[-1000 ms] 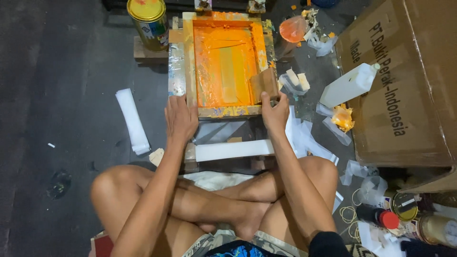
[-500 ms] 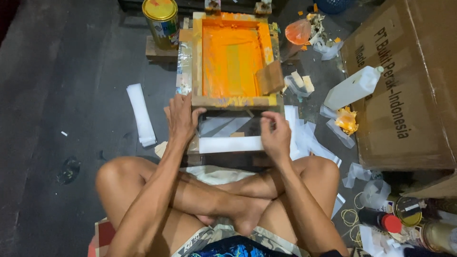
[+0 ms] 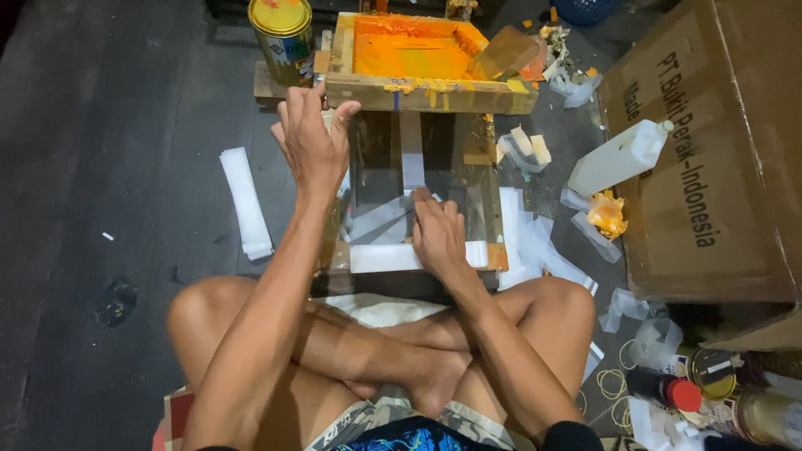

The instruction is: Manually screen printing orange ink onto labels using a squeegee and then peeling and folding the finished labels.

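Left hand (image 3: 313, 142) lifts orange-inked frame (image 3: 426, 88); dark floor (image 3: 109, 150), probably concrete.

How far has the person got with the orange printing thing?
Orange ink is already spread across the wooden screen frame. Right now the left hand tilts the frame's near edge up off the base, while the right hand lies on the clear sheet beneath it. A stack of white strips lies on the floor nearby.

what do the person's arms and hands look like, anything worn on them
Both arms are bare from shoulder to fingers. The left hand and right hand show no gloves, rings or watch. No sleeves reach the forearms; only a dark patch of fabric shows near the right upper arm.
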